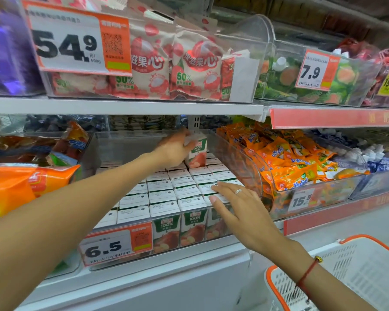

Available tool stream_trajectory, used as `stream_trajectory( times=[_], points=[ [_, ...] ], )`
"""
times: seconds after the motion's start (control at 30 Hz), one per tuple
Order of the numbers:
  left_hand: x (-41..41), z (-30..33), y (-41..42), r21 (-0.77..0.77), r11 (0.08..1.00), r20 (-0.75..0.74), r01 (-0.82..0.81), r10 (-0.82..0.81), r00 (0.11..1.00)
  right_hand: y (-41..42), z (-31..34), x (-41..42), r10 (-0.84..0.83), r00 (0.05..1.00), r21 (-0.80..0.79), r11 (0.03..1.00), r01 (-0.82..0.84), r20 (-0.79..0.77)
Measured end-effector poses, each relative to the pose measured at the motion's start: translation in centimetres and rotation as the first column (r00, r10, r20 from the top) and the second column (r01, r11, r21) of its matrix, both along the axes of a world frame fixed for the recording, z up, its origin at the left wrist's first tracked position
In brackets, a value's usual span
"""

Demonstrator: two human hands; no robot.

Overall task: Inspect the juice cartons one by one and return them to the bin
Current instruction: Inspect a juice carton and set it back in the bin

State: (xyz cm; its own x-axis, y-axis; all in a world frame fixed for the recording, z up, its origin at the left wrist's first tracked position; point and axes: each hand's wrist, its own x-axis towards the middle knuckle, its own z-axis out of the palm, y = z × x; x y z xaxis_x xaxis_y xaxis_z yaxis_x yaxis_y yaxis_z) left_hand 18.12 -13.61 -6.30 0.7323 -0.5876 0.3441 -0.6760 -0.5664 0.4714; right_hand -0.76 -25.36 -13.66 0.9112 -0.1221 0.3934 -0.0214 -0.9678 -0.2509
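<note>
A clear plastic bin [238, 153] on the middle shelf holds several rows of white-topped apple juice cartons [166, 194]. At the back of the bin my left hand [175, 149] grips one carton [198, 151], upright and lifted a little above the rows, its green and red front facing me. My right hand [236, 205], with a ring on one finger, lies flat with straight fingers on the carton tops at the front right of the bin.
A price tag reading 6.5 [116, 246] hangs on the bin's front. Orange snack bags [285, 158] fill the bin to the right, more bags [20, 182] the left. The upper shelf [126, 106] hangs close overhead. A white basket with orange rim [350, 277] sits lower right.
</note>
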Motion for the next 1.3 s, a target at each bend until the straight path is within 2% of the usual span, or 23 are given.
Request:
stream_trajectory(
  times=[0.13,0.17,0.23,0.33,0.43,0.5,0.53,0.6,0.67,0.73,0.8,0.93,1.0,1.07,1.13,1.2,1.3],
  points=[
    [-4.5,-0.2,2.6,-0.337,0.935,-0.124,-0.114,0.077,0.989,1.0,1.8,-1.2,0.001,0.995,0.257,0.966,-0.027,0.103],
    [-5.8,-0.2,3.5,-0.421,0.897,-0.201,-0.131,0.048,0.978,1.6,2.5,-1.6,-0.009,0.99,0.316,0.948,-0.037,0.141],
    [-8.9,-0.3,5.6,-0.563,0.814,-0.39,-0.142,-0.111,0.914,3.0,3.9,-2.3,-0.01,0.986,0.486,0.871,-0.074,0.169],
    [-13.5,-0.6,8.9,-0.6,0.781,-0.553,-0.174,-0.247,0.796,5.3,5.2,-3.4,0.081,0.995,0.736,0.669,-0.102,0.063],
    [-17.0,-1.4,11.5,-0.618,0.752,-0.65,-0.228,-0.326,0.687,7.3,4.6,-4.9,0.217,0.976,0.849,0.519,-0.094,-0.024],
    [-18.3,-2.2,13.1,-0.618,0.74,-0.685,-0.264,-0.342,0.643,8.5,3.7,-5.9,0.286,0.958,0.877,0.463,-0.131,-0.008],
    [-18.6,-2.6,13.8,-0.615,0.741,-0.693,-0.269,-0.345,0.633,9.0,3.3,-6.1,0.299,0.954,0.871,0.468,-0.152,0.006],
    [-18.7,-3.3,14.8,-0.6,0.746,-0.707,-0.29,-0.325,0.628,9.9,2.5,-6.3,0.254,0.966,0.812,0.552,-0.191,0.055],
    [-18.4,-3.9,15.3,-0.55,0.789,-0.703,-0.274,-0.26,0.662,10.5,2.0,-6.3,0.147,0.981,0.666,0.72,-0.192,0.124],
    [-18.4,-4.6,15.4,-0.501,0.829,-0.715,-0.247,-0.236,0.658,10.9,1.8,-6.5,0.052,0.986,0.494,0.861,-0.124,0.156],
    [-18.6,-5.2,15.5,-0.493,0.835,-0.738,-0.242,-0.254,0.625,11.3,1.5,-6.8,0.021,0.981,0.379,0.92,-0.095,0.194],
    [-18.5,-6.0,15.8,-0.505,0.821,-0.721,-0.266,-0.232,0.653,12.1,0.7,-6.7,0.06,0.968,0.313,0.94,-0.138,0.244],
    [-18.2,-6.1,16.3,-0.502,0.832,-0.691,-0.237,-0.221,0.688,12.3,0.6,-6.7,0.099,0.97,0.407,0.895,-0.184,0.221],
    [-18.0,-6.2,16.8,-0.479,0.86,-0.652,-0.177,-0.214,0.727,12.3,0.9,-6.7,0.141,0.979,0.606,0.769,-0.203,0.148],
    [-17.8,-6.2,16.9,-0.442,0.886,-0.655,-0.136,-0.215,0.724,11.9,1.2,-6.6,0.168,0.983,0.766,0.621,-0.163,0.074],
    [-17.6,-6.2,16.7,-0.424,0.898,-0.677,-0.119,-0.228,0.7,11.6,1.4,-6.5,0.176,0.984,0.833,0.541,-0.115,0.021],
    [-17.5,-6.3,16.5,-0.44,0.885,-0.71,-0.15,-0.241,0.662,11.6,1.7,-6.4,0.181,0.983,0.875,0.477,-0.087,-0.001]
  ],
)
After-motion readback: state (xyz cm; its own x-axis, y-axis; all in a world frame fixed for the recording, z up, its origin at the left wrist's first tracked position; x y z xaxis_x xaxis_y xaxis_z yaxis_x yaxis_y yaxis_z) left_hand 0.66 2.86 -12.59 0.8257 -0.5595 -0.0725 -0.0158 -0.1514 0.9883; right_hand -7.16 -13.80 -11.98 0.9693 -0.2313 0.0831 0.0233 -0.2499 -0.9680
